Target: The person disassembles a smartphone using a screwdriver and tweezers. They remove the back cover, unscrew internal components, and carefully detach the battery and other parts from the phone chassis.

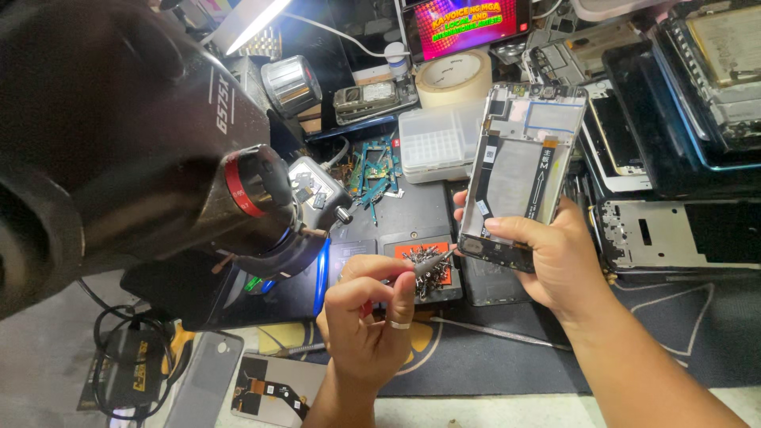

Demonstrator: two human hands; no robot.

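My right hand (555, 261) holds an opened phone frame (519, 170) upright by its lower end, its bare inner side with flex cables and a metal plate facing me. My left hand (369, 317), with a ring on one finger, grips a small screwdriver (428, 263) whose tip points right, at the bottom edge of the phone frame. Just behind the screwdriver lies an orange magnetic pad (404, 252) with a heap of tiny screws on it.
A large black microscope (143, 135) fills the left side. Behind stand a roll of tape (453, 77), a clear parts box (436, 147), green circuit boards (374, 166), a lit screen (468, 24) and stacked phone parts (682, 119) at the right. A phone back (269, 388) lies near me.
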